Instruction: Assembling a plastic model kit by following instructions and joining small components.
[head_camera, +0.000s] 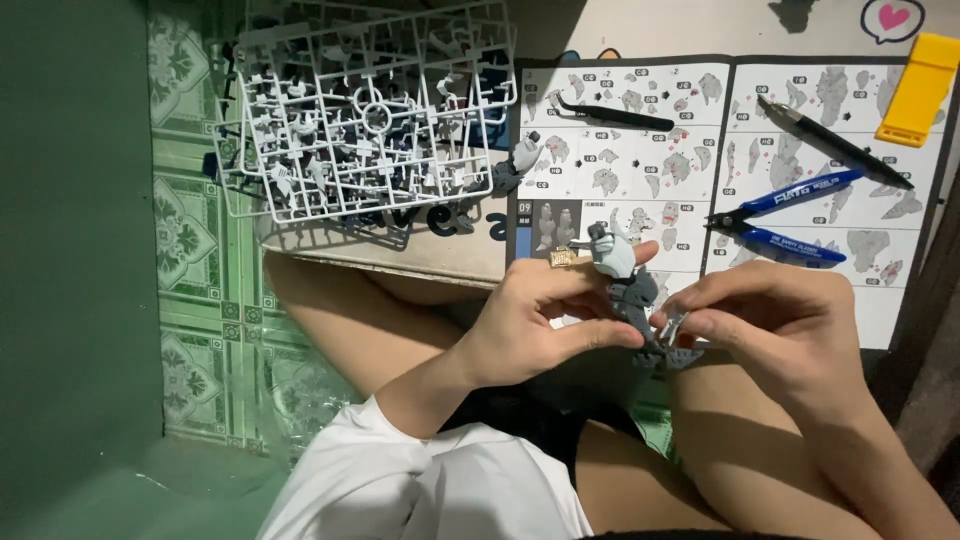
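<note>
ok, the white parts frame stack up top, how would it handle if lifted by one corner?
The white parts frames look like thin open lattice, so probably light and a bit flexy. Several lie loosely stacked, so they may slide apart. Small pieces hang on thin tabs, likely easy to snap.

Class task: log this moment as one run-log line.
left hand: holds grey model figure | right hand: pinches small part against figure | nearby: blue nippers, runner frames, instruction sheet
</note>
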